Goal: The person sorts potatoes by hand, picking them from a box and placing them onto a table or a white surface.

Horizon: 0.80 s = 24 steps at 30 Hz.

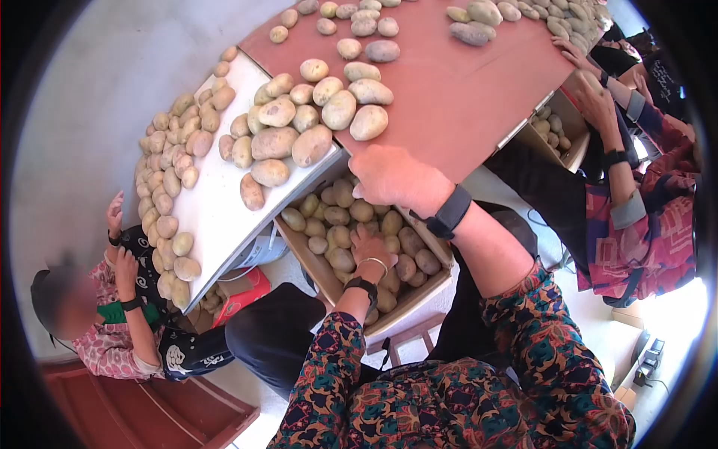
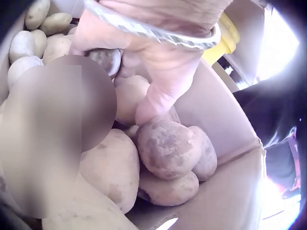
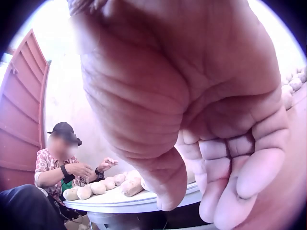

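My left hand (image 1: 368,245) reaches down into a cardboard box (image 1: 411,305) full of potatoes (image 1: 338,215). In the left wrist view its thumb and fingers bend around a potato (image 2: 130,98) among the others. A blotched potato (image 2: 168,149) lies just below the thumb tip. My right hand (image 1: 396,176) hovers at the table's near edge, above the far side of the box. Seen from the right wrist, its fingers (image 3: 259,172) curl loosely and nothing is in the palm. A pile of potatoes (image 1: 275,142) lies on the table just left of this hand.
The table has a red-brown top (image 1: 464,97) and a white part (image 1: 213,224), with more potatoes along its far left edge (image 1: 168,176). One person (image 1: 112,322) sits at left, another (image 1: 628,217) at right beside a second box (image 1: 574,142). A red box (image 1: 243,295) stands under the table.
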Each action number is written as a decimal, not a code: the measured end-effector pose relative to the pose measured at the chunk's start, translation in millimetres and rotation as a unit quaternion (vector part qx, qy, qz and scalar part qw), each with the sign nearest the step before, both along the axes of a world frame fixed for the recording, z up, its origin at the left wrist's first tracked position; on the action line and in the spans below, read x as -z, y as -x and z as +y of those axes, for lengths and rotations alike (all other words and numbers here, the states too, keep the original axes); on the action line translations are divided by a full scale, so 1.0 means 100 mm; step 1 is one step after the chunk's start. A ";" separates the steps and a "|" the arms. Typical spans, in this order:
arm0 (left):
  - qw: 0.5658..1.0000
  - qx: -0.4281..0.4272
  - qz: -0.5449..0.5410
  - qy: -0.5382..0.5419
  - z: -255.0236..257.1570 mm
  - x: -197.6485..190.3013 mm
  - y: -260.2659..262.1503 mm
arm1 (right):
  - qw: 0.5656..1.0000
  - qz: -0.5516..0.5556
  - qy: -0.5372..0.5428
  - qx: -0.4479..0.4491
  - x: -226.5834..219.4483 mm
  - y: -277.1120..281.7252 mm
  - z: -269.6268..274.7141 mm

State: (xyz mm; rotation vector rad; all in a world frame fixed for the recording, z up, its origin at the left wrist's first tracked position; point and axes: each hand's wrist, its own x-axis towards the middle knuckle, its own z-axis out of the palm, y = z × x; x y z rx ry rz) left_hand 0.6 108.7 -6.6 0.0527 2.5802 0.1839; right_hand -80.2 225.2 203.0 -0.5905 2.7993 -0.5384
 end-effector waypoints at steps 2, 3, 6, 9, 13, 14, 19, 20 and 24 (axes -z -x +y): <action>1.000 -0.006 0.001 -0.010 -0.01 -0.01 0.00 | 1.000 0.014 0.005 -0.001 0.06 0.00 0.01; 1.000 -0.012 -0.003 -0.017 -0.01 -0.01 0.01 | 1.000 0.022 0.012 -0.003 0.05 0.00 0.02; 0.999 -0.019 0.018 -0.040 -0.07 0.03 -0.01 | 1.000 0.016 0.016 0.003 0.04 -0.01 0.04; 0.996 -0.043 0.027 -0.079 -0.13 0.03 -0.04 | 1.000 0.008 0.015 -0.001 0.10 -0.01 0.04; 0.985 -0.087 0.045 -0.140 -0.22 -0.15 -0.04 | 1.000 0.005 0.005 -0.002 0.02 -0.05 0.04; 0.985 -0.087 0.051 -0.142 -0.23 -0.19 -0.04 | 1.000 0.011 0.003 -0.004 0.00 -0.05 0.05; 0.959 -0.120 0.119 -0.228 -0.44 -0.80 -0.01 | 0.987 -0.073 0.132 -0.047 0.01 -0.01 0.02; 0.957 -0.127 0.124 -0.228 -0.53 -0.92 0.01 | 0.984 -0.099 0.138 -0.052 -0.01 0.01 -0.01; 0.885 -0.179 0.202 -0.380 -0.73 -1.52 0.18 | 0.967 -0.104 0.223 -0.063 -0.08 -0.04 -0.03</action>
